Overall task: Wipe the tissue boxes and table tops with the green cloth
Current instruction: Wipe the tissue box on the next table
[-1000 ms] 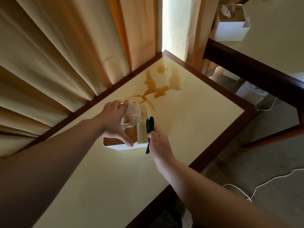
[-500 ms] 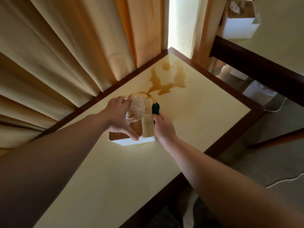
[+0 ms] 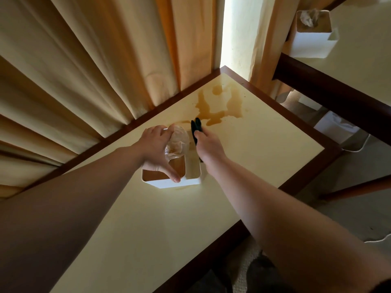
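The right hand [image 3: 208,144], gripping the green cloth [image 3: 196,129], sits just below-left of the brown spill [image 3: 218,108], while the left hand [image 3: 157,151] steadies the tissue box [image 3: 177,182].

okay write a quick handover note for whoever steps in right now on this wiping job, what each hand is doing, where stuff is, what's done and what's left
Left hand: steadies the white square tissue box, fingers around the crumpled tissue on top.
Right hand: grips the dark green cloth against the box's right side, at its far end.
The box stands on the cream, dark-wood-edged table top, near the curtain.
Done: nothing clearly finished; box wipe underway.
Left: the brown spill behind the box, the rest of the table top, the second white tissue box and its table.
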The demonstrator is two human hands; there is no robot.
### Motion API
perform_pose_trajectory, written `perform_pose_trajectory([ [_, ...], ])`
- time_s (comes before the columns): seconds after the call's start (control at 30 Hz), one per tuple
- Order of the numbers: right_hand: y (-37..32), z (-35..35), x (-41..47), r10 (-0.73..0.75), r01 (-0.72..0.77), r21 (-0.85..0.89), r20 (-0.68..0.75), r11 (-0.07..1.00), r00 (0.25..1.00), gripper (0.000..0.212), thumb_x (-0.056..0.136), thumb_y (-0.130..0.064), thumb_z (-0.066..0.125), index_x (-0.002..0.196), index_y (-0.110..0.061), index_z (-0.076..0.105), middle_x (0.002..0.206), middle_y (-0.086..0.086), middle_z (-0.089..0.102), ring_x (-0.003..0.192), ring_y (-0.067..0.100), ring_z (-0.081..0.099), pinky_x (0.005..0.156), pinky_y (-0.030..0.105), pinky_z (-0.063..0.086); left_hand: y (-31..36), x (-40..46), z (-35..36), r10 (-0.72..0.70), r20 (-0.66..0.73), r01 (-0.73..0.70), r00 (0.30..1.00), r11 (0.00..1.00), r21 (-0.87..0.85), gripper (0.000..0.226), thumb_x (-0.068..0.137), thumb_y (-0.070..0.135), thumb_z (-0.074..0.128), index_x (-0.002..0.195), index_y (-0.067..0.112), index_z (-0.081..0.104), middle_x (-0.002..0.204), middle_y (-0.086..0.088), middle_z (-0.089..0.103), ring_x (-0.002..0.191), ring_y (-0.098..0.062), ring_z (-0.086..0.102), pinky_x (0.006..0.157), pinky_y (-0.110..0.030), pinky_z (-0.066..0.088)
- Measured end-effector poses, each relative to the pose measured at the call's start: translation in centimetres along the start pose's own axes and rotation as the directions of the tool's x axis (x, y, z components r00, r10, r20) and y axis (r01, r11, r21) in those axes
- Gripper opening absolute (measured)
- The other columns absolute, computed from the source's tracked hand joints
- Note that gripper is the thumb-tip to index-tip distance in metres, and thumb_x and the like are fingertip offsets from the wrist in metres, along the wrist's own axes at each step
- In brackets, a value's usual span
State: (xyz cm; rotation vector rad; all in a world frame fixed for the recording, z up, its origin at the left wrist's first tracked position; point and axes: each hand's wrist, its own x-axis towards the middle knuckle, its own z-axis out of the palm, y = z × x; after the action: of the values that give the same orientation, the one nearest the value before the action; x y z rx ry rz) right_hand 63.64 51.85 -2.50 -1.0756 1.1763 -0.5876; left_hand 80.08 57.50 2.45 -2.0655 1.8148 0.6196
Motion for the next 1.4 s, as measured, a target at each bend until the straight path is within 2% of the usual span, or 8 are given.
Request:
perform_pose_trajectory([
  [0.17,2.1,-0.3,0.9,0.092,-0.092,0.036,0.012,0.995,0.996,0.037,0.108,-0.034,0.042,0.138,-0.032,0.064,0.104,-0.002,0.075,0.097,0.022,0.07,0.091,0.042,0.056,-0.2,0.2,0.0,-0.004,-0.007,0.004,1.0,1.0,-0.007,0.168,0.034,0.087,0.082,0.161,0.03,-0.01,0.165,-0.001,0.008,0.153,-0.029,0.006,0.126,-0.046,0.016],
  [0.3,5.0,-0.8,-2.6,0.068,-0.07,0.059,0.033,0.996,0.997,0.022,0.106,-0.041,0.046,0.113,-0.046,0.066,0.108,-0.003,0.077,0.102,0.021,0.072,0.098,0.044,0.056,-0.4,0.3,0.3,0.004,-0.023,-0.005,1.0,1.0,-0.024,0.169,0.031,0.088,0.081,0.161,0.031,-0.01,0.164,-0.001,0.011,0.151,-0.029,0.008,0.125,-0.045,0.018],
  [0.4,6.1,-1.0,-6.0,0.035,-0.04,0.084,0.057,0.996,0.998,0.024,0.108,-0.032,0.047,0.108,-0.045,0.066,0.115,0.016,0.068,0.105,0.034,0.064,0.077,0.029,0.049,-0.3,0.2,0.3,0.012,-0.029,-0.013,1.0,1.0,-0.023,0.167,0.036,0.084,0.085,0.161,0.03,-0.011,0.164,-0.001,0.009,0.151,-0.027,0.007,0.125,-0.044,0.016],
  [0.57,4.7,-0.8,-6.5,0.002,-0.007,0.154,0.029,0.988,1.0,0.031,0.106,-0.022,0.05,0.124,-0.038,0.07,0.104,-0.002,0.076,0.087,0.012,0.066,0.071,0.023,0.051,-0.3,0.2,0.3,0.023,-0.032,-0.024,0.999,1.0,-0.012,0.166,0.038,0.085,0.084,0.162,0.027,-0.009,0.164,-0.001,0.009,0.151,-0.027,0.007,0.125,-0.044,0.014],
  [0.7,2.3,-0.4,-3.5,-0.015,0.014,0.122,0.013,0.992,1.0,0.032,0.104,-0.02,0.049,0.118,-0.035,0.073,0.102,-0.003,0.077,0.098,0.025,0.072,0.081,0.036,0.056,-0.5,0.3,0.4,0.027,-0.025,-0.028,0.999,0.999,-0.022,0.167,0.035,0.089,0.081,0.162,0.028,-0.009,0.165,-0.001,0.007,0.152,-0.027,0.004,0.126,-0.046,0.013],
  [0.83,0.6,0.0,0.1,0.044,-0.043,0.099,-0.001,0.994,0.999,0.036,0.106,-0.024,0.049,0.137,-0.03,0.066,0.115,0.0,0.075,0.106,0.024,0.069,0.089,0.039,0.056,-0.5,0.3,0.4,0.026,-0.021,-0.026,0.999,0.999,-0.027,0.167,0.037,0.087,0.082,0.162,0.028,-0.011,0.165,-0.001,0.006,0.152,-0.026,0.002,0.127,-0.046,0.012],
  [1.2,5.6,-1.9,-2.7,0.101,-0.102,0.036,0.053,0.994,0.994,0.024,0.106,-0.037,0.052,0.108,-0.031,0.076,0.101,-0.005,0.08,0.098,0.019,0.075,0.092,0.04,0.059,-0.8,0.4,0.8,0.026,-0.047,-0.028,0.999,0.998,-0.058,0.164,0.035,0.085,0.083,0.162,0.031,-0.007,0.165,0.003,0.006,0.152,-0.026,0.003,0.127,-0.046,0.013],
  [1.4,6.6,-1.5,-6.5,0.033,-0.033,0.115,0.003,0.993,0.999,0.025,0.107,-0.028,0.053,0.116,-0.034,0.075,0.1,-0.009,0.078,0.098,0.017,0.07,0.083,0.031,0.052,-1.1,0.7,1.2,0.029,-0.052,-0.032,0.998,0.997,-0.064,0.167,0.026,0.095,0.071,0.16,0.033,-0.008,0.165,0.002,0.006,0.152,-0.028,0.003,0.127,-0.048,0.013],
])
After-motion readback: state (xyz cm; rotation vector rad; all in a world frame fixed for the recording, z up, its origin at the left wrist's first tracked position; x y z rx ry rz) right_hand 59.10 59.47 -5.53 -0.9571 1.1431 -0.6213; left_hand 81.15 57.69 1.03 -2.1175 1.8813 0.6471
